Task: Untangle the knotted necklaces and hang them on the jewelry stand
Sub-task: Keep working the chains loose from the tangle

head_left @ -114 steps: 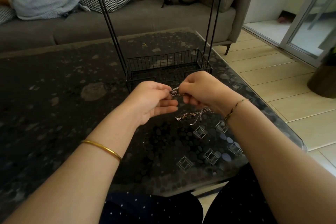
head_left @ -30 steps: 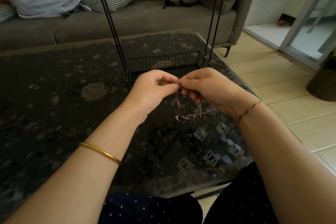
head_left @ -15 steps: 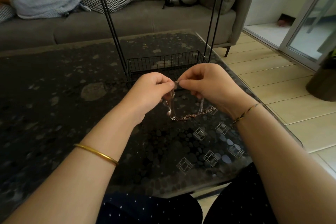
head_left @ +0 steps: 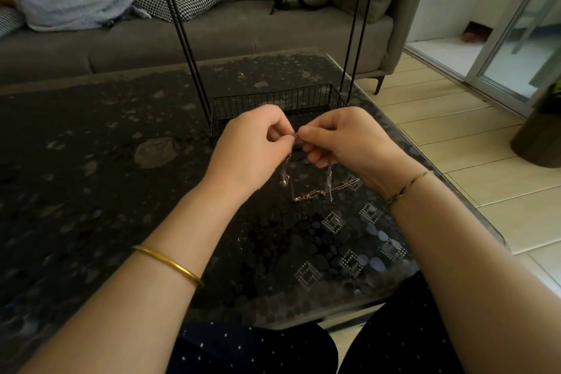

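**Knot picked mid-air, stand waiting**

Dark pebble-patterned glass table [head_left: 91, 191] bore the tall black wire jewelry stand [head_left: 273, 99] w/ basket base, close by, prob. for easy hanging. Raised left hand [head_left: 249, 149] & right hand [head_left: 352, 143] let the tangled thin silver & rose-gold chain necklaces [head_left: 318, 193] hang loose. Both hands' fingertips [head_left: 303, 133] pinched one spot, nearly touching; the rest dangled below, unhung.

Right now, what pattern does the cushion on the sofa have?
The cushion has a small black-and-white houndstooth check, seen best in the head view.
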`<state>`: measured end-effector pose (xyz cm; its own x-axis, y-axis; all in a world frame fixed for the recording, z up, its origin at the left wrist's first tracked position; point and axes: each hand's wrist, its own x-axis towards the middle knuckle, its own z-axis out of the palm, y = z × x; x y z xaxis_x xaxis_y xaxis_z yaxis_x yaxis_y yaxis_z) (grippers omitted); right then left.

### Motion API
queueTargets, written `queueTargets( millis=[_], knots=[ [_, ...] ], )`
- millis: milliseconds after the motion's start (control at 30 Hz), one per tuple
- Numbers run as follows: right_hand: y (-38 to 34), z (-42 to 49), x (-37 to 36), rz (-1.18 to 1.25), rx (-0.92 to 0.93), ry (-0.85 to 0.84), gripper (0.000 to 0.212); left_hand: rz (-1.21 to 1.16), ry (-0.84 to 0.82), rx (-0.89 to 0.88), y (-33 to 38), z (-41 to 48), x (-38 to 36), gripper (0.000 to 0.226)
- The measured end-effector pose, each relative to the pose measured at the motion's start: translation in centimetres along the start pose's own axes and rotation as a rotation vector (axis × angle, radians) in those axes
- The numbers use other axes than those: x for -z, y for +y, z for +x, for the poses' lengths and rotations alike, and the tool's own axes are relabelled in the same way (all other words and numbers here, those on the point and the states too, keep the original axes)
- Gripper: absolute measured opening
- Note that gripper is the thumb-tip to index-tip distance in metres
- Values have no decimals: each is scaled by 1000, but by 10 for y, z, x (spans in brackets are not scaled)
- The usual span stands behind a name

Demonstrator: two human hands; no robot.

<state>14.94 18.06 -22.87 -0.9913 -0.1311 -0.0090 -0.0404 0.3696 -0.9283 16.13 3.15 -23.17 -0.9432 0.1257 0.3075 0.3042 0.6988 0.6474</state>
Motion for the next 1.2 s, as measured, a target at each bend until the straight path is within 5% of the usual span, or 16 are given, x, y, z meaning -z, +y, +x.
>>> queueTargets(
  millis=[200,600,900,1200],
  knots=[
    [-1,-1,0,-79,60,29,13,93,19,-45,0,1,-1,8],
    [0,0,-2,-362,299,148,13,-385,-119,326,3,3,3,10],
    [-3,-4,-1,-289,184,102,9,-541,-99,476,-1,4,2,11],
    [-5,-6,-8,-273,155,100,11,-425,-80,378,0,2,0,11]
  ],
)
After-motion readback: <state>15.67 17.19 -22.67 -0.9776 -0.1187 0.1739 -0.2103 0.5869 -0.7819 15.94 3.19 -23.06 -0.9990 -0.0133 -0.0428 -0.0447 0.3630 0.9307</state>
